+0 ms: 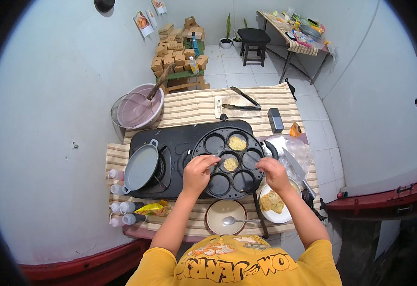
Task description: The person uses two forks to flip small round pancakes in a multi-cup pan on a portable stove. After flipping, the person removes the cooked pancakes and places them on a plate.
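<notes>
A round black pan with several round wells [225,194] sits on the right part of a black gas stove [179,133]. Small pale-yellow fritters lie in its centre well [231,164] and an upper well [237,143]. Over the pan's left side is my left hand [200,175], fingertips bunched; whether they hold anything is too small to tell. My right hand [275,174] hovers at the right rim, fingers bent together, its grip unclear. Beneath my right forearm, a white plate [279,218] bears browned fritters [272,202]. A spoon [230,220] rests in a cream bowl [217,228].
A grey frying pan [141,168] stands on the left burner, near squeeze bottles [128,207]. At right, a knife [294,162] lies on a plastic bag [303,150]. Tongs [246,107] rest on a cutting board [220,111]. A strainer [128,111] lies across a basin [160,107].
</notes>
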